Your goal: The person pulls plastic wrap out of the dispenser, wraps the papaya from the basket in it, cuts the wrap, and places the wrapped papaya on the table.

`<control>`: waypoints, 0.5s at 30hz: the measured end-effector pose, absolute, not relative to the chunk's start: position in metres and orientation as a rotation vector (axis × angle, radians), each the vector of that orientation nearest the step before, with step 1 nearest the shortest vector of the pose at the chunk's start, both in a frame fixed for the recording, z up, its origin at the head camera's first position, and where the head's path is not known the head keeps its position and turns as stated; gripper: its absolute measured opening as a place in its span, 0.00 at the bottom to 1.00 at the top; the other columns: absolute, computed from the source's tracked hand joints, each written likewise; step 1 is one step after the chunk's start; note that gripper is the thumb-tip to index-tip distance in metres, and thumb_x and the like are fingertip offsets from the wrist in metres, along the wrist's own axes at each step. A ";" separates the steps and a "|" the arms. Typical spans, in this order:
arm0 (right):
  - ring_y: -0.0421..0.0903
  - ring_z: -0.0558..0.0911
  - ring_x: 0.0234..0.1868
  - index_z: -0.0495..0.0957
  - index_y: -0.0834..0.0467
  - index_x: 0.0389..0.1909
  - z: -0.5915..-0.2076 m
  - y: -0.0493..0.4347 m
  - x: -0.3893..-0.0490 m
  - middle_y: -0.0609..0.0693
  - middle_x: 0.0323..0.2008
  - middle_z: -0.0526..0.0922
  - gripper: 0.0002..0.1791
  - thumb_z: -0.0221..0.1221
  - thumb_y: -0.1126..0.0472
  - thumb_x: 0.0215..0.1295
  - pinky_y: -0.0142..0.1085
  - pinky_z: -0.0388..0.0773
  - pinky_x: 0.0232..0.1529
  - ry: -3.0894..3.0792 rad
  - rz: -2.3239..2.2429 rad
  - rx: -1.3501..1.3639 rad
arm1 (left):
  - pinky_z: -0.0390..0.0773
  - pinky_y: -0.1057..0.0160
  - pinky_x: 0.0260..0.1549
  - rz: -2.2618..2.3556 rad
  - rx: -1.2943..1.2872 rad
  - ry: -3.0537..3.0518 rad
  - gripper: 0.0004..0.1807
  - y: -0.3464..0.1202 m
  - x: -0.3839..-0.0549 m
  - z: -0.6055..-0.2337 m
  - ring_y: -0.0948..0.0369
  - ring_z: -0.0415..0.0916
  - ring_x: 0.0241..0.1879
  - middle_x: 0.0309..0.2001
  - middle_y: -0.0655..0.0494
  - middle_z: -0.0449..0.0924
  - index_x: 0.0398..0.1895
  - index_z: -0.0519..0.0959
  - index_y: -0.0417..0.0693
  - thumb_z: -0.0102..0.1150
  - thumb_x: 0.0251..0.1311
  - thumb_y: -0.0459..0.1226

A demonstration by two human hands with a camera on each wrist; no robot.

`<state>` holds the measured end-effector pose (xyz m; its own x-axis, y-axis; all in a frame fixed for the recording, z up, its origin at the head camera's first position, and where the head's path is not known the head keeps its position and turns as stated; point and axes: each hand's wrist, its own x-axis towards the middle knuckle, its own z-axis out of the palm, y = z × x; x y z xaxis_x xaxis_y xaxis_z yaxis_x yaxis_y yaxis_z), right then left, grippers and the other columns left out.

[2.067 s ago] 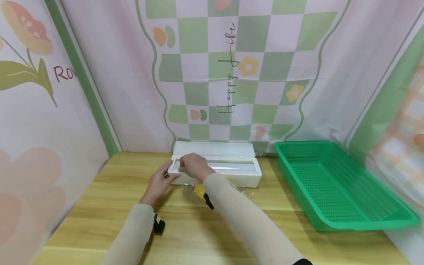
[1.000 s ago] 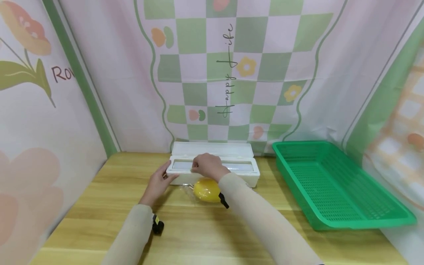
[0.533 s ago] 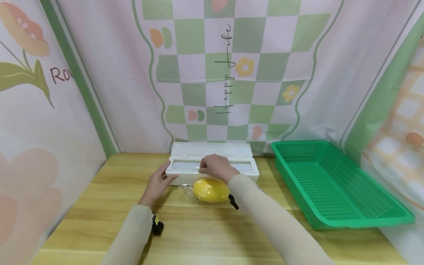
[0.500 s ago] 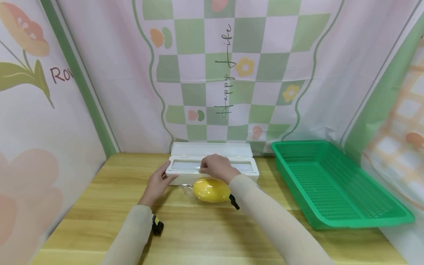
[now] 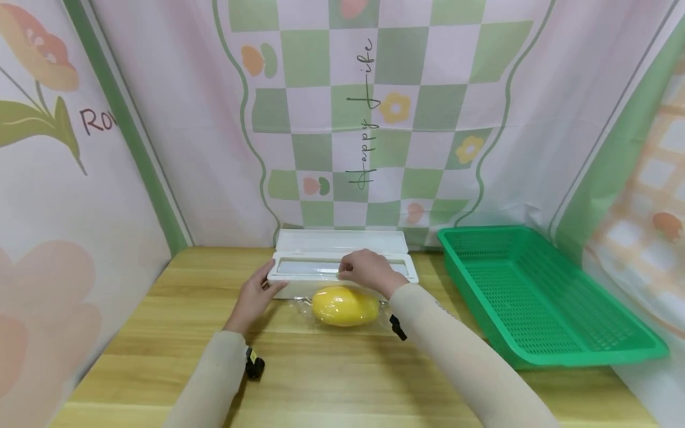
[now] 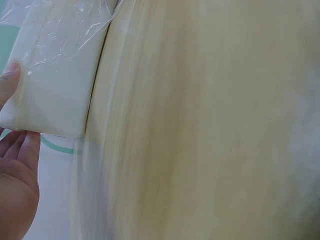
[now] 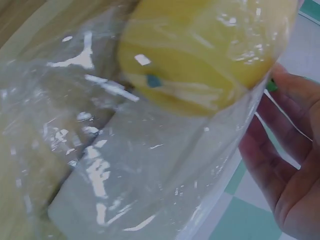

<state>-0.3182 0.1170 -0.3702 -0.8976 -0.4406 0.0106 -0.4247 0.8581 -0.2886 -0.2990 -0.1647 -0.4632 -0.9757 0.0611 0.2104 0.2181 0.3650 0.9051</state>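
A long white cling film dispenser box (image 5: pixel 291 288) lies across the table with its lid (image 5: pixel 342 241) tipped back. My left hand (image 5: pixel 254 300) holds the box's left end, thumb on the front and fingers round the end. At the front edge, right of the middle, my right hand (image 5: pixel 369 272) pinches a small green slide cutter (image 7: pixel 271 85), mostly hidden by the fingers. Clear cling film (image 7: pixel 85 90) hangs over the front of the box onto the table. A smooth yellow oval fruit (image 5: pixel 345 306) lies under the film, close before the box.
A green perforated plastic basket (image 5: pixel 527 358) stands to the right on the wooden table (image 5: pixel 299 380). Behind the box hangs a checked cloth curtain (image 5: pixel 355 119), with more printed cloth at both sides.
My right hand has slid rightward along the box's front edge, from its left end to past the middle. More of the yellow fruit shows now. My left hand has stayed on the box.
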 end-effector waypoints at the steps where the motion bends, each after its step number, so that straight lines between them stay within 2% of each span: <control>1: 0.42 0.81 0.43 0.86 0.47 0.38 -0.371 0.119 -0.318 0.41 0.38 0.85 0.05 0.64 0.52 0.69 0.42 0.79 0.49 2.977 -0.442 -0.698 | 0.68 0.57 0.65 -1.672 -0.259 -2.477 0.39 -0.165 -0.299 -0.464 0.49 0.60 0.72 0.76 0.45 0.56 0.77 0.58 0.43 0.64 0.66 0.39; 15: 0.44 0.81 0.42 0.86 0.49 0.38 -0.371 0.141 -0.314 0.43 0.38 0.85 0.05 0.65 0.53 0.68 0.42 0.80 0.46 3.009 -0.437 -0.778 | 0.68 0.56 0.65 -1.680 -0.274 -2.461 0.40 -0.165 -0.298 -0.464 0.49 0.59 0.72 0.76 0.45 0.55 0.77 0.58 0.42 0.65 0.66 0.40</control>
<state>-0.3137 0.1412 -0.3708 -0.8770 -0.4759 0.0660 -0.4750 0.8383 -0.2676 -0.2984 -0.1649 -0.4641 -0.9722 0.0665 0.2247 0.2335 0.3564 0.9047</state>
